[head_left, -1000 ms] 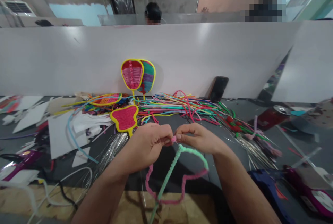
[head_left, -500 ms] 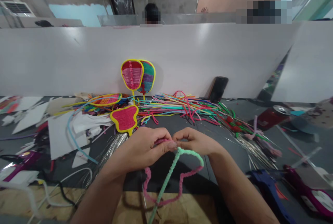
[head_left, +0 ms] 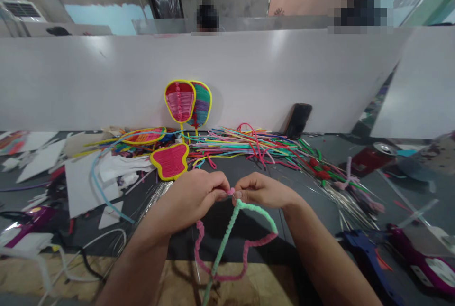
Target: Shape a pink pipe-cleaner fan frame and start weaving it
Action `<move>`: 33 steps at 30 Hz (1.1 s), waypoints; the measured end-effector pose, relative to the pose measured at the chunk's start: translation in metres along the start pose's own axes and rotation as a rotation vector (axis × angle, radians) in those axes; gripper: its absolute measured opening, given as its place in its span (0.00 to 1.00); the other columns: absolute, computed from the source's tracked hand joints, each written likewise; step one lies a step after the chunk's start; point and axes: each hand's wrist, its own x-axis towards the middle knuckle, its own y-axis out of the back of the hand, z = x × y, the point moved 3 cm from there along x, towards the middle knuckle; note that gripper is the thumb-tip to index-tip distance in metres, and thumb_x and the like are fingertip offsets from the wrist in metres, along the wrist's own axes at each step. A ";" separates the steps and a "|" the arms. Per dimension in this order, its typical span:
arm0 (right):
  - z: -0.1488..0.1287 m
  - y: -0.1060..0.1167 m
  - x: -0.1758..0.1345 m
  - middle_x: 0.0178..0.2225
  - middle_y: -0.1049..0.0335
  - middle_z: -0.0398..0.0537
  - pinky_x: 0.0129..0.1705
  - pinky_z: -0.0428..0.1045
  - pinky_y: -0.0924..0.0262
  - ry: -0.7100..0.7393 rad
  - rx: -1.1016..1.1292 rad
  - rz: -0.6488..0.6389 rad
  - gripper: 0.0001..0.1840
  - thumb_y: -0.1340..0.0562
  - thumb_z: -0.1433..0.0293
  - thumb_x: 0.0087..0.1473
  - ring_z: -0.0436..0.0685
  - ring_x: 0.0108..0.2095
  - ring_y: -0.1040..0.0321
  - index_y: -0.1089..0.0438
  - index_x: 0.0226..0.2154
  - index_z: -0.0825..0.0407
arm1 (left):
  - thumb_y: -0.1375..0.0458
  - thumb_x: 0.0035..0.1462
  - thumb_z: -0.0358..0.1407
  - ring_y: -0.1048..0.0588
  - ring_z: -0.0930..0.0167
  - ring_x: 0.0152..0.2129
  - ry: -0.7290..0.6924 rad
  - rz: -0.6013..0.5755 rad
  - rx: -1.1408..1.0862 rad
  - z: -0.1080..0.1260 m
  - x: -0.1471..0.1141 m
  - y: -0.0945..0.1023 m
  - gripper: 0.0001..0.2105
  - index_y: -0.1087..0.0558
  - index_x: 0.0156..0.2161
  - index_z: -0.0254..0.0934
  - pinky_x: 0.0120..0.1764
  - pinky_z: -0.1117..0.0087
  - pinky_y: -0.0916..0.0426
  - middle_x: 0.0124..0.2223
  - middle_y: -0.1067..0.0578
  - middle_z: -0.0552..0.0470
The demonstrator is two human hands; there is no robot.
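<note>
A wire frame wrapped in mint green and pink pipe cleaner [head_left: 261, 241] hangs below my hands, a loop with a green stem crossing it. My left hand [head_left: 201, 196] is closed in a pinch on a pink pipe cleaner [head_left: 231, 191], whose small end shows between the fingertips. Opposite it, my right hand [head_left: 263, 191] pinches just above the frame's green top corner. The exact spot its fingertips grip is partly hidden. Beyond the left hand lies a yellow-edged pink fan shape [head_left: 170, 161].
Two finished fan shapes [head_left: 180, 102] lean on the white partition [head_left: 241, 73]. Loose pipe cleaners [head_left: 234, 144] spread along its foot beside a phone [head_left: 298, 121]. A red can [head_left: 371, 159] and a blue glue gun [head_left: 369, 263] are right; papers [head_left: 88, 187] and a white cable [head_left: 85, 237] lie left.
My hands have drawn slightly apart, baring the pink pipe cleaner's end between the fingertips. The frame's green top has shifted a little to the left.
</note>
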 end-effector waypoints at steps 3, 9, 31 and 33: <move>0.004 -0.003 0.002 0.20 0.42 0.39 0.23 0.42 0.53 -0.010 0.019 -0.028 0.25 0.42 0.52 0.51 0.44 0.21 0.50 0.29 0.29 0.60 | 0.50 0.55 0.29 0.28 0.71 0.33 0.006 0.088 0.058 0.001 -0.001 -0.001 0.08 0.29 0.34 0.39 0.36 0.72 0.41 0.32 0.25 0.55; 0.006 -0.023 0.007 0.25 0.32 0.45 0.32 0.45 0.43 0.013 0.133 -0.111 0.27 0.40 0.50 0.47 0.48 0.26 0.39 0.28 0.29 0.60 | 0.50 0.54 0.27 0.28 0.74 0.30 -0.028 0.042 -0.132 0.010 -0.001 -0.004 0.08 0.30 0.32 0.39 0.33 0.75 0.40 0.31 0.24 0.57; -0.044 -0.072 -0.021 0.54 0.41 0.50 0.54 0.63 0.51 0.319 -1.281 0.756 0.05 0.36 0.66 0.47 0.68 0.57 0.55 0.27 0.26 0.50 | 0.53 0.50 0.27 0.33 0.74 0.23 0.101 0.058 -0.112 -0.006 0.004 0.002 0.06 0.35 0.28 0.37 0.26 0.75 0.45 0.25 0.30 0.57; -0.044 -0.072 -0.018 0.55 0.42 0.50 0.55 0.63 0.51 0.342 -1.226 0.777 0.03 0.38 0.69 0.48 0.67 0.58 0.55 0.27 0.27 0.50 | 0.53 0.51 0.27 0.32 0.74 0.24 0.103 0.079 -0.113 -0.006 0.003 0.003 0.07 0.34 0.29 0.37 0.27 0.75 0.44 0.27 0.28 0.56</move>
